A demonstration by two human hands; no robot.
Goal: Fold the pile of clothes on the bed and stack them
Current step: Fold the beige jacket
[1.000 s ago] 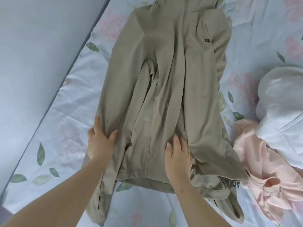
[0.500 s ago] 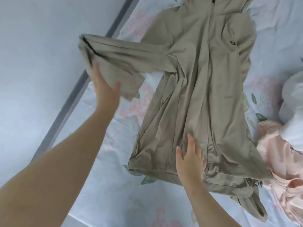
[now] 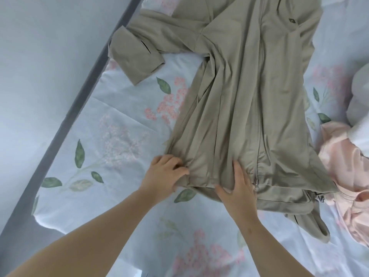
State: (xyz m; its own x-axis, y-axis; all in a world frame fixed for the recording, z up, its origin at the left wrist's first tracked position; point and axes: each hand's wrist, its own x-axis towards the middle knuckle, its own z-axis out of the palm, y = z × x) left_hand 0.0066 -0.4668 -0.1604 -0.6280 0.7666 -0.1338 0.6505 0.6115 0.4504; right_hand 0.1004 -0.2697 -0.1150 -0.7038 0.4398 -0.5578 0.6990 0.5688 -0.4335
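A beige zip-up jacket lies front-up on the floral bed sheet, wrinkled along its length. Its left sleeve is spread out sideways toward the bed's edge. My left hand grips the jacket's lower left hem corner, fingers curled into the fabric. My right hand presses flat on the hem just left of the zipper. The jacket's other sleeve end sticks out below the hem at the right.
A pink garment lies crumpled at the right, with a white garment above it. The grey bed edge runs diagonally along the left, with pale floor beyond it.
My left hand let go of the sleeve, which now lies spread on the sheet, and came down to grip the hem corner. My right hand stayed on the hem.
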